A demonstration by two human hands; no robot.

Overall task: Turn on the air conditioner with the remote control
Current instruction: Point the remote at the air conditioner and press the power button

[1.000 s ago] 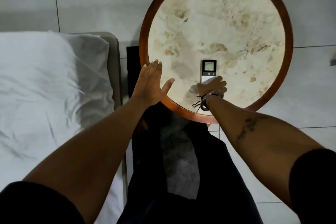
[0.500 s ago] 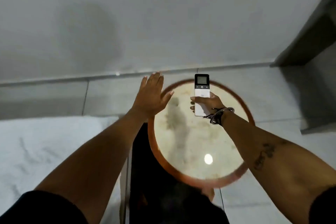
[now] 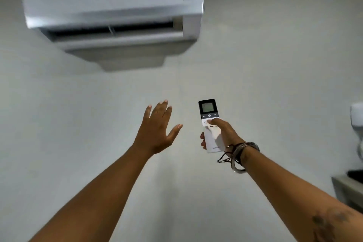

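Observation:
A white wall-mounted air conditioner [image 3: 112, 6] hangs at the upper left, its bottom flap showing a dark slot. My right hand [image 3: 225, 133] holds a white remote control [image 3: 209, 120] with a dark screen end pointing up toward the wall. My thumb lies on the white part just below the row of dark buttons. My left hand [image 3: 157, 129] is raised beside the remote, fingers spread, holding nothing. Bracelets and a dark thread circle my right wrist.
The plain pale wall [image 3: 275, 65] fills most of the view. A white object [image 3: 356, 116] is fixed on the wall at the right edge. Below it, a grey ledge [image 3: 347, 186] juts in at the lower right.
My right hand lifted the remote off the round table and raised it. My view swung up from the table to the wall and the air conditioner. My left hand rose too.

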